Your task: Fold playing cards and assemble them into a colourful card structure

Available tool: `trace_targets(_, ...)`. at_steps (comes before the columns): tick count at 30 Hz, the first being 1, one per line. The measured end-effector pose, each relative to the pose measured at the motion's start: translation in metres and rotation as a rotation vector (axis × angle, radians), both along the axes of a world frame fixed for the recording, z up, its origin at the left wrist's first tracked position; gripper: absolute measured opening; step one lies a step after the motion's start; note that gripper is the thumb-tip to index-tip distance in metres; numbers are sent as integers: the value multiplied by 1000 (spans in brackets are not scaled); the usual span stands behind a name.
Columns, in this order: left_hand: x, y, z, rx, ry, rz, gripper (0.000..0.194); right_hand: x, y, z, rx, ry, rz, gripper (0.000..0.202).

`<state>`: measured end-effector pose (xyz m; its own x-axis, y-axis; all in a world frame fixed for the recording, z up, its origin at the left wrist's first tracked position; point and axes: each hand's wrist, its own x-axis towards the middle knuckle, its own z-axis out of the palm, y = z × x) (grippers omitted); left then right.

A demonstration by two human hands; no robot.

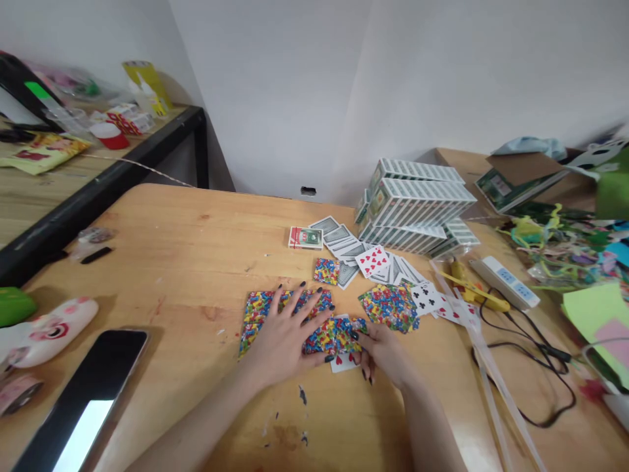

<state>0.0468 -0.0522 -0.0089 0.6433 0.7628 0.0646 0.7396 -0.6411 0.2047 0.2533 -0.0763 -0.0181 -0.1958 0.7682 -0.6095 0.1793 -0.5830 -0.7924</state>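
Several small sheets with a bright multicoloured pattern [253, 311] lie side by side in a block on the table. My left hand [282, 341] rests on them, palm down with fingers spread. At the block's right end my right hand [386, 354] pinches the edge of a multicoloured piece [343, 335] between thumb and fingers. A playing card with red hearts [343, 362] shows from beneath that piece, partly covered. Right of my right hand lies a fanned pile of multicoloured pieces [390, 305]. A smaller multicoloured stack [326, 271] sits just beyond the block.
Loose playing cards [344, 242] spread behind, beside a card box [305, 238]. Striped green-and-white boxes [417, 203] are stacked at the back. To the right are a yellow glue gun [476, 288], a power strip [506, 282] and cables. A phone [83, 400] lies at left.
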Motion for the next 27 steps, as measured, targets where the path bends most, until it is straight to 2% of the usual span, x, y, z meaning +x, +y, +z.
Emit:
trace_targets(8, -1, 0, 1, 12, -7, -7, 61, -2, 3, 5, -16, -37, 49, 26)
trace_targets(27, 1, -1, 1, 17, -15, 10, 61, -13, 5, 2, 23, -85, 83, 29)
